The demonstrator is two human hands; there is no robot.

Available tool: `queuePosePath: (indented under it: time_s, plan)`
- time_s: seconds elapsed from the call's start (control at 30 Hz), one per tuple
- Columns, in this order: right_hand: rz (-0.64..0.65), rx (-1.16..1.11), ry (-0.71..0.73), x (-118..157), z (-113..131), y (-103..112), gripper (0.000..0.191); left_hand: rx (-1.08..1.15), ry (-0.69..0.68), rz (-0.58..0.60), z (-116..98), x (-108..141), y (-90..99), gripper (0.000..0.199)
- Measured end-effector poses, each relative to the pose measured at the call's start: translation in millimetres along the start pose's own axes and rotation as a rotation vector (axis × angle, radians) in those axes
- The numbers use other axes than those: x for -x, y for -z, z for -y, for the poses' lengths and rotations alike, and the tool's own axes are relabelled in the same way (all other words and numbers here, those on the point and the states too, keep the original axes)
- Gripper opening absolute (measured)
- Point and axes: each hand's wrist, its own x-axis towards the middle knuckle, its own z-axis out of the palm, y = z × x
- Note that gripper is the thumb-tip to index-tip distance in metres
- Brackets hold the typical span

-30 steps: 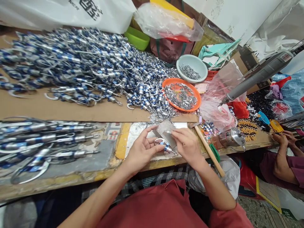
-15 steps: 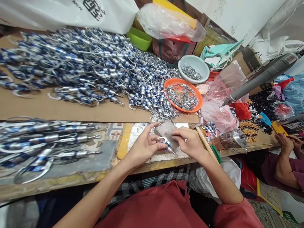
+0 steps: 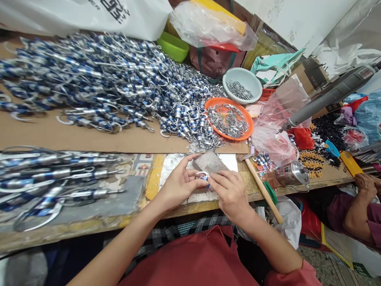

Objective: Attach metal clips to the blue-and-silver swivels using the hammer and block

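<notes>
A small hook bolt (image 3: 204,176) with a pale curved hook and a blue sleeve is pinched in my left hand (image 3: 181,178), between thumb and fingers. From the other side my right hand (image 3: 230,194) closes its fingers on the bolt's lower end, which they hide. Beneath and behind both hands lies a grey metal block (image 3: 212,162), on white paper (image 3: 169,167) at the bench edge. Just right of my right hand rests a hammer (image 3: 264,190), its wooden handle jutting past the edge.
A large heap of hook bolts (image 3: 119,79) covers the cardboard. An orange plate (image 3: 208,104) holds small metal pieces, and a pale blue bowl (image 3: 256,85) holds metal pins. A lidded metal cup (image 3: 293,174) and a grey tool (image 3: 327,95) stand rightward. Another person's hands (image 3: 366,186) are far right.
My right hand has come down and left onto the hook bolt, covering its lower end. My left hand keeps its hold in nearly the same place. The hammer's handle now shows more fully.
</notes>
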Motion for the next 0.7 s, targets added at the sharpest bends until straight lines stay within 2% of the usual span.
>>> queuePosePath:
  time_s: [0.1,0.17,0.23,0.3,0.33,0.37,0.47,0.53,0.6,0.7]
  plan:
    - [-0.005,-0.09,-0.093,6,5,-1,0.043,-0.012,0.001,-0.002,1,0,0.3,0.075]
    - [-0.054,-0.196,-0.134,11,-1,1,0.044,-0.012,0.008,0.0,1,0,0.1,0.077]
    - [-0.152,-0.222,-0.205,18,-18,7,0.042,-0.01,0.018,-0.006,0,1,-0.3,0.08]
    - [-0.222,-0.086,-0.336,29,-43,14,0.036,-0.008,0.024,-0.017,-1,1,-0.8,0.081]
    - [-0.203,0.03,-0.419,36,-56,17,0.033,-0.006,0.027,-0.021,-1,1,-1.0,0.081]
    - [-0.118,0.149,-0.505,42,-69,20,0.032,-0.004,0.032,-0.022,-2,1,-1.2,0.081]
    - [0.215,0.308,-0.67,58,-96,22,0.029,0.006,0.041,-0.032,-3,1,-1.6,0.083]
    - [0.276,0.266,-0.682,62,-98,20,0.026,0.015,0.045,-0.029,-3,1,-1.7,0.085]
    - [0.185,0.167,-0.63,60,-89,21,0.026,0.021,0.048,-0.019,-3,1,-1.6,0.085]
    - [0.056,-0.011,-0.423,50,-61,31,0.033,0.009,0.047,-0.025,-3,1,-1.5,0.084]
